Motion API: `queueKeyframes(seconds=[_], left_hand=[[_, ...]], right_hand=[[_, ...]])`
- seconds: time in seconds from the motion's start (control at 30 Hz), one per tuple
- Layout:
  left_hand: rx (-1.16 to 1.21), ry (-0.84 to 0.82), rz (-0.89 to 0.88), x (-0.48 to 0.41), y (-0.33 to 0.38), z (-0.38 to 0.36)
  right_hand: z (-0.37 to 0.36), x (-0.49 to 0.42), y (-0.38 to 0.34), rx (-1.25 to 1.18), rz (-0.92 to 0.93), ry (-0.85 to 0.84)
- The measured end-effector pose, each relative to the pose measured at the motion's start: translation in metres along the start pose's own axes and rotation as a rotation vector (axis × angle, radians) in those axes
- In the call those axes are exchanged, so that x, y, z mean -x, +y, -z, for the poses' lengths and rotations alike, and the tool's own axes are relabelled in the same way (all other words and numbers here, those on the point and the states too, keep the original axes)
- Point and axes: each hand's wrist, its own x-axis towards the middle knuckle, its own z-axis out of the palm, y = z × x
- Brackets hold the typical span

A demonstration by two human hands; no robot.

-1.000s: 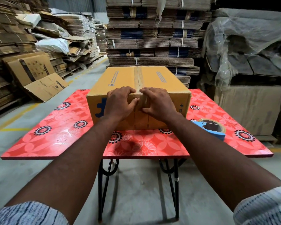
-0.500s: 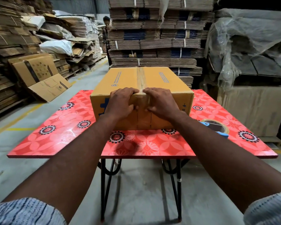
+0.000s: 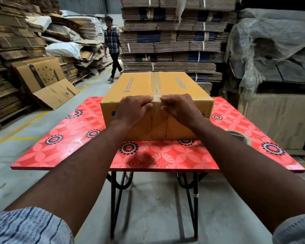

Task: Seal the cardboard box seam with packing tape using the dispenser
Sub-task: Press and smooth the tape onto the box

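Note:
A closed yellow-brown cardboard box point(image 3: 139, 85) stands on the red floral table point(image 3: 63, 147). A strip of clear tape point(image 3: 156, 85) runs along its top centre seam and down the near face. My left hand point(image 3: 132, 108) and my right hand point(image 3: 180, 107) rest on the box's near top edge, one on each side of the tape, fingers curled and pressing on the cardboard. Neither hand holds anything. The tape dispenser point(image 3: 241, 135) lies on the table to the right, mostly hidden behind my right forearm.
A person point(image 3: 113, 46) walks in the aisle behind the box, to the left. Tall stacks of flattened cartons point(image 3: 174, 32) rise behind the table. Loose cardboard sheets point(image 3: 47, 85) lean at the left. Plastic-covered pallets point(image 3: 275, 50) stand at the right.
My hands have moved apart from the middle of the near edge, uncovering the tape between them. A person has walked into view in the aisle behind.

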Motion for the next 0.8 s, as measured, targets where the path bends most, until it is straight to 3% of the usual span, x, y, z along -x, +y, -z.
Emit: queueKeyframes(seconds=[0.17, 0.37, 0.6, 0.8], left_hand=[[0.02, -0.049, 0.036, 0.001, -0.002, 0.007], [-0.135, -0.031, 0.001, 0.003, 0.016, -0.006], [-0.128, -0.113, -0.009, 0.003, 0.003, 0.0], [-0.17, -0.044, 0.023, 0.005, 0.013, -0.008]], right_hand=[[0.008, 0.004, 0.0, -0.044, -0.099, 0.035], [0.001, 0.001, -0.009, 0.091, -0.033, 0.042], [0.009, 0.007, -0.001, 0.008, -0.037, 0.012], [-0.002, 0.009, -0.008, 0.07, -0.08, 0.054]])
